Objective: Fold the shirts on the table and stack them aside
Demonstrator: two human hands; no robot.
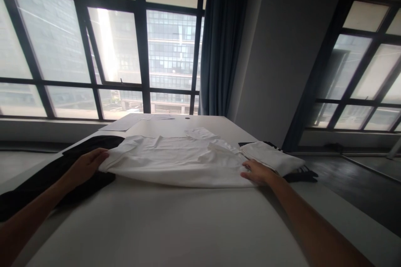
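Daylight enters through tall windows [112, 46] beyond a white table [175, 225], on which a white garment [175, 162] is laid out crosswise. Left of the white garment, a black garment [34, 187] sprawls along that side of the table, and the white one's left end overlaps it in view. The left hand [87, 164] is at the white garment's left end, its thumb and fingers pinching the corner. Beyond that end lie some sheets of paper [120, 124], flat on the table. Wrinkles run across the middle of the white garment, and its near edge sags in a shallow curve; I cannot tell whether that edge touches the table. Past its far edge are a round hole [187, 118] in the tabletop and, farther back, a blue curtain [221, 41]. The right hand [259, 172] touches the white garment's near right corner, fingers bent and slightly apart; I cannot tell whether they pinch the fabric. Just beside the white garment, on its right, sits a folded white cloth [271, 154], with dark cloth [302, 175] showing from under it. Farther back to the right of the white garment stand a grey pillar [288, 50] and another window [357, 71], above a dark floor [354, 179].
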